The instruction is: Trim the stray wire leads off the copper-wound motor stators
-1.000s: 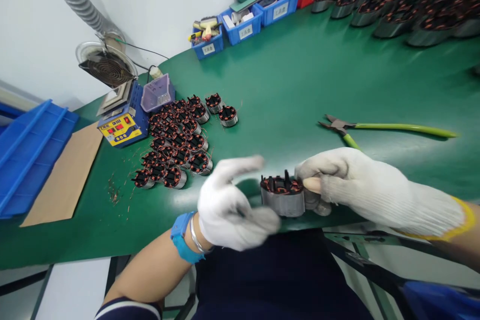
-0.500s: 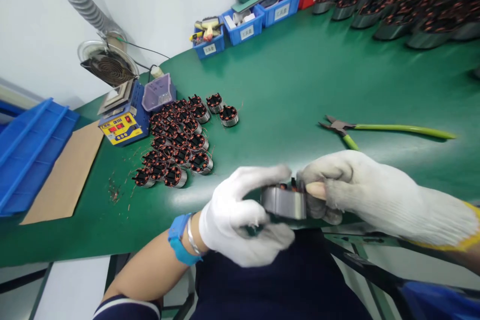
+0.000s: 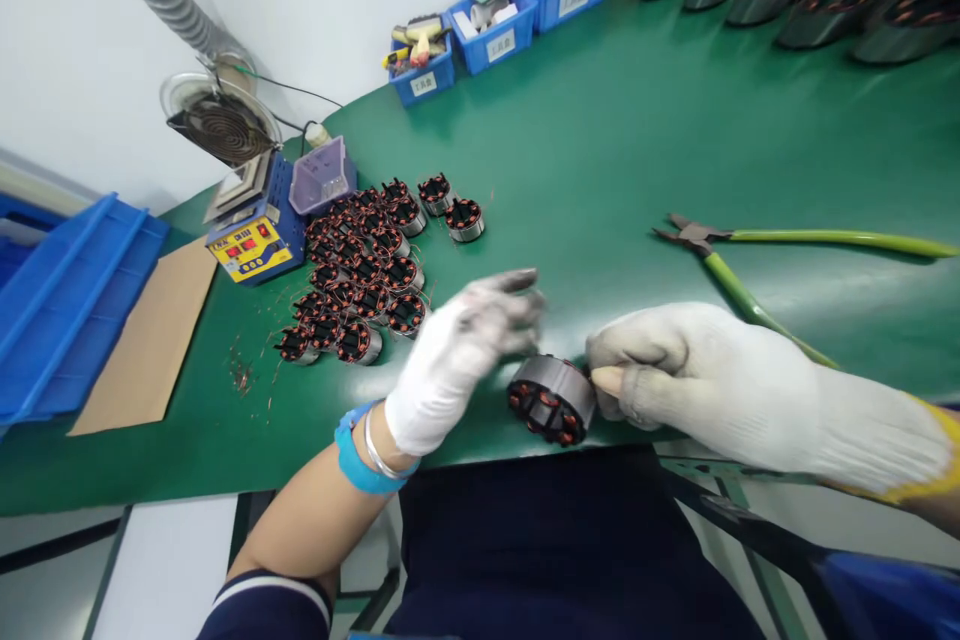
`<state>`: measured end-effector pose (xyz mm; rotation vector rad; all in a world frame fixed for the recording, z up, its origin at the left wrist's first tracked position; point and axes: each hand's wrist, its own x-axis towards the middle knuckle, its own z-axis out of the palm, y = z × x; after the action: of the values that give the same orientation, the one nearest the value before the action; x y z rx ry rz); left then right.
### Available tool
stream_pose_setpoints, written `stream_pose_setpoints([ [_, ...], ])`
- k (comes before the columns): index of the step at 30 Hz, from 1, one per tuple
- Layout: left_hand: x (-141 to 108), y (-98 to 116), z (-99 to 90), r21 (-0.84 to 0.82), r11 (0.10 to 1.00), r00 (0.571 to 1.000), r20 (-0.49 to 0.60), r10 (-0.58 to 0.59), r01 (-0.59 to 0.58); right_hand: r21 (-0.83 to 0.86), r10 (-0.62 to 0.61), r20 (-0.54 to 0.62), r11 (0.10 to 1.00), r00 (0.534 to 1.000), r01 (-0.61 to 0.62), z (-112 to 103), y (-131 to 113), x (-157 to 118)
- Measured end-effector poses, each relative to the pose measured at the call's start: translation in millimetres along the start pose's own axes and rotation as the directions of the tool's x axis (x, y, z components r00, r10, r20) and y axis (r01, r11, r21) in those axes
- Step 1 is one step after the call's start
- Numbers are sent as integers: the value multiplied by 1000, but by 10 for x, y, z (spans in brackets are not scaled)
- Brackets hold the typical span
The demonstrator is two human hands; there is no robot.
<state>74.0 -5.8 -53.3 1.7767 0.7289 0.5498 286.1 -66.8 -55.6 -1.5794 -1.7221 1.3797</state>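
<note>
Your right hand (image 3: 712,380) grips the copper-wound stator (image 3: 562,382) by its side, tilted at the near edge of the desk (image 3: 600,160), probably to leave the windings (image 3: 546,410) exposed. Your left hand (image 3: 465,340), open beside it, seems to give it room; diagonal cutters (image 3: 703,240) lie within reach.

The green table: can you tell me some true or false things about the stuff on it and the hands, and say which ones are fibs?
1. The right hand holds a metal ring with copper coils. True.
2. The left hand is bare. False: it wears a white glove.
3. The pliers lie with their handles pressed together. False: the green handles are spread apart.
4. A blue wristband is on the left wrist. True.
5. The purple box stands next to the red bin. False: it stands by the blue-and-yellow machine.
</note>
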Motion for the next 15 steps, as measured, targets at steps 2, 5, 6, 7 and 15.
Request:
stream_pose_setpoints([
  [2,21,-65,36,-11,997,976,205,-75,79,-104,-67,-28,993,997,63,-1,28,16],
  [5,74,-191,101,262,961,977,211,26,-82,-216,-73,-67,975,995,57,-34,107,69],
  [6,88,-237,121,355,920,981,159,114,-164,-239,-52,-86,970,995,30,-48,139,93],
  [7,96,-282,139,433,871,973,110,203,-231,-270,-32,-107,963,994,2,-61,173,115],
  [15,26,-353,220,495,841,963,-32,267,-217,-604,-207,-174,795,963,61,-9,355,128],
])
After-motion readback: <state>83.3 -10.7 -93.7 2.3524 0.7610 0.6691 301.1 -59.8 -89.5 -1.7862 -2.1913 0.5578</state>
